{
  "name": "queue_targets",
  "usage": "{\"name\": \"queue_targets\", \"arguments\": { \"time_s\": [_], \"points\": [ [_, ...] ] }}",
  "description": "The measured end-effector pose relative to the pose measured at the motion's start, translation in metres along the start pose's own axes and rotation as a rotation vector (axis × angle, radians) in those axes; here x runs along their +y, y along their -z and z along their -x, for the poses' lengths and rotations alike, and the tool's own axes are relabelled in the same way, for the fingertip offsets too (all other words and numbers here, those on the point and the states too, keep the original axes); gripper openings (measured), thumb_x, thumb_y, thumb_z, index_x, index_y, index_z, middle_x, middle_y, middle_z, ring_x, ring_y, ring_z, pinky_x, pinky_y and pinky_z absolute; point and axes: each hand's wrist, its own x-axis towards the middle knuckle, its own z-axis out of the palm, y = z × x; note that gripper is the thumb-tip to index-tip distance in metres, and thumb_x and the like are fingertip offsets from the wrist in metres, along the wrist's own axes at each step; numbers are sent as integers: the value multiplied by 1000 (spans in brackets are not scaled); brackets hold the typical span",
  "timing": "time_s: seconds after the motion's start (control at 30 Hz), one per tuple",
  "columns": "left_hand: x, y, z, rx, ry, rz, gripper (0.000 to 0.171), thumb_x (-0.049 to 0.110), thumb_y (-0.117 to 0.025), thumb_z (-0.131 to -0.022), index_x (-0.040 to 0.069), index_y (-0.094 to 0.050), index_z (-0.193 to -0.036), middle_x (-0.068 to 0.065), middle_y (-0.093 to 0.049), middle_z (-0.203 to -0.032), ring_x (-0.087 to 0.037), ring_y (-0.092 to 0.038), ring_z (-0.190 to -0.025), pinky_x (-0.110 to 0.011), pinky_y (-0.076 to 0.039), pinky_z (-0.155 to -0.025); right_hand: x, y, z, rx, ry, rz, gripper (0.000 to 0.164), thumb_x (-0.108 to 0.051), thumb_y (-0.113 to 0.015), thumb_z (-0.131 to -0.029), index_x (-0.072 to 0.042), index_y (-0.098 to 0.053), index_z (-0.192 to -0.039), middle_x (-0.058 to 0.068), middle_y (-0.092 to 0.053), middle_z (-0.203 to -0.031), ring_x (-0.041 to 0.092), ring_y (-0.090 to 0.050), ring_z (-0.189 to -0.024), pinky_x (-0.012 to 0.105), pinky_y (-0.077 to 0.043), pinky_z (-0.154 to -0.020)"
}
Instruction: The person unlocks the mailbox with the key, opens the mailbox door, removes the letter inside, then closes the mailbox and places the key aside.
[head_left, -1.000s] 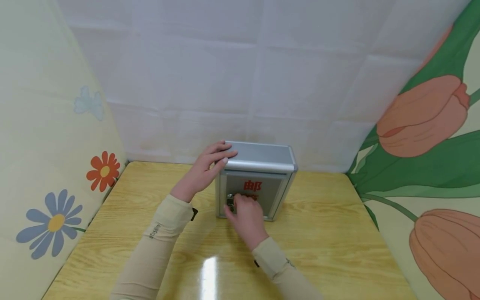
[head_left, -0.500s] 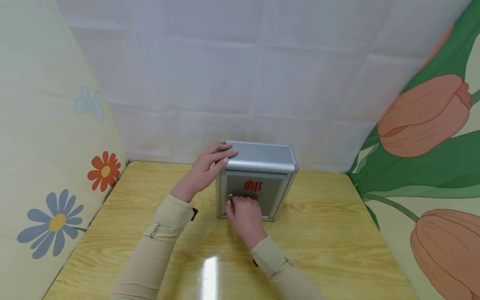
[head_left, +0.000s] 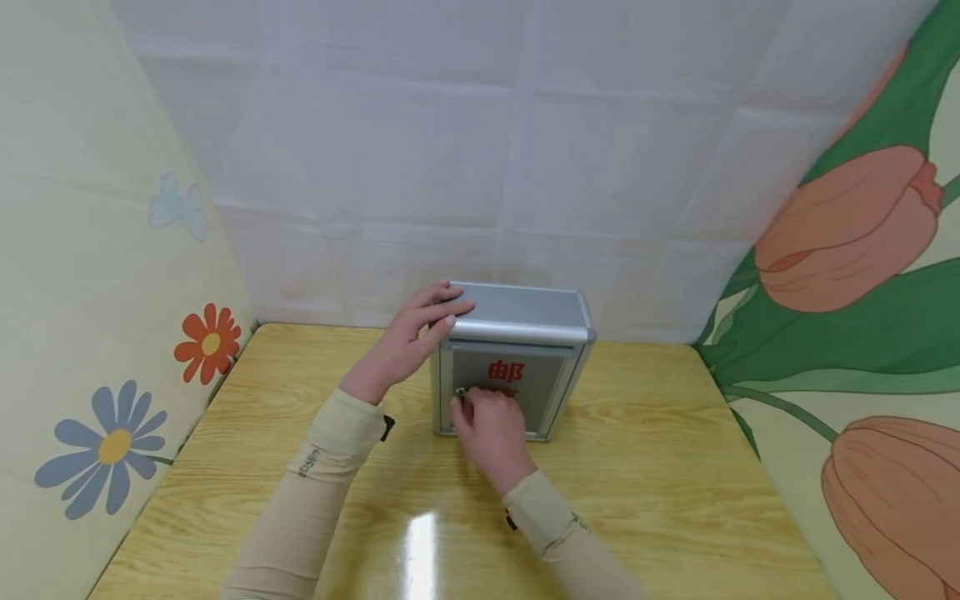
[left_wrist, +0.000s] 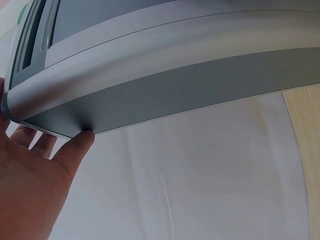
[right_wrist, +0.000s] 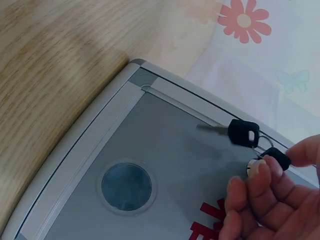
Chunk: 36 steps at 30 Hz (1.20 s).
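A grey metal mailbox with red characters on its front stands upright on the table. My left hand rests on its upper left corner, fingers spread over the top; in the left wrist view a fingertip touches the grey side panel. At the lock on the door's left side, my right hand pinches the black head of a key between thumb and fingers. Those fingers mostly hide the lock and the key's blade. A second black-headed key hangs from the same ring, its blade pointing away from the hand.
The mailbox stands on a wood-grain table, close to a white sheet at the back. Flower-printed panels rise on both sides, with a blue flower at left and tulips at right. A round window sits in the mailbox door.
My right hand's fingers have shifted slightly at the lock and now cover more of it and the dark key. The left hand and mailbox have stayed in place.
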Motion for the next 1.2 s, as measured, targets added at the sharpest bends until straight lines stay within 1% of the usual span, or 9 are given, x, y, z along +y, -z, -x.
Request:
{"name": "queue_targets", "arguments": {
  "time_s": [0.23,0.57,0.63,0.77,0.87,0.97,1.03,1.1,1.2],
  "points": [
    [1,1,0,-10,9,-7,34,1,-45,-101,-5,-54,-132,-24,-37,-144,-36,-20,-140,-50,-21,-111,-2,2,4,8,40,4,42,-18,-60,-90,-22,-40,-53,-11,-35,-47,4,-33,-41,23,-31,-42],
    [2,3,2,-16,13,-9,33,0,-46,-100,-8,-53,-131,-26,-36,-144,-38,-20,-140,-51,-22,-111,-3,10,13,11,70,-29,42,-17,-59,-88,-22,-38,-52,-12,-33,-47,3,-31,-41,21,-29,-41],
    [2,3,2,-14,13,-9,33,0,-46,-100,-8,-54,-131,-27,-37,-143,-39,-21,-139,-51,-21,-111,-5,14,14,22,76,-7,40,-19,-60,-88,-22,-40,-53,-12,-34,-48,4,-32,-42,21,-29,-42],
    [1,2,2,-11,12,-11,34,-1,-46,-100,-7,-54,-132,-26,-37,-143,-39,-20,-139,-51,-21,-111,-13,31,13,67,94,-3,30,-21,-61,-88,-20,-50,-60,-12,-42,-56,5,-37,-49,21,-34,-46],
    [-9,0,1,-6,6,-10,34,0,-46,-100,-5,-54,-132,-24,-37,-144,-37,-20,-140,-52,-21,-111,-23,50,9,137,150,-51,19,-19,-60,-89,-15,-58,-70,-6,-51,-67,9,-45,-59,23,-41,-53],
    [-23,-3,0,5,-10,-16,34,2,-46,-100,-2,-55,-133,-20,-37,-145,-33,-19,-141,-52,-20,-111,-33,66,0,233,245,-86,12,-17,-58,-90,-10,-62,-81,2,-57,-84,17,-53,-76,31,-47,-68],
    [-34,-5,-1,16,-24,-28,35,6,-47,-101,4,-56,-134,-16,-38,-146,-28,-20,-141,-51,-21,-111,-38,74,-6,277,302,-86,13,-17,-56,-90,-7,-65,-90,6,-58,-97,23,-55,-90,38,-46,-81],
    [-38,-5,-1,18,-25,-41,35,9,-48,-101,8,-57,-135,-11,-39,-146,-23,-20,-141,-49,-21,-111,-43,79,-12,293,332,-73,19,-17,-55,-91,-4,-67,-97,9,-58,-108,27,-54,-101,42,-43,-91],
    [-40,-6,-1,15,-25,-56,35,13,-48,-102,11,-57,-135,-8,-39,-147,-21,-21,-141,-48,-22,-111,-47,82,-18,278,329,-26,27,-19,-56,-91,-1,-68,-108,12,-57,-117,29,-51,-110,44,-40,-97]
  ]
}}
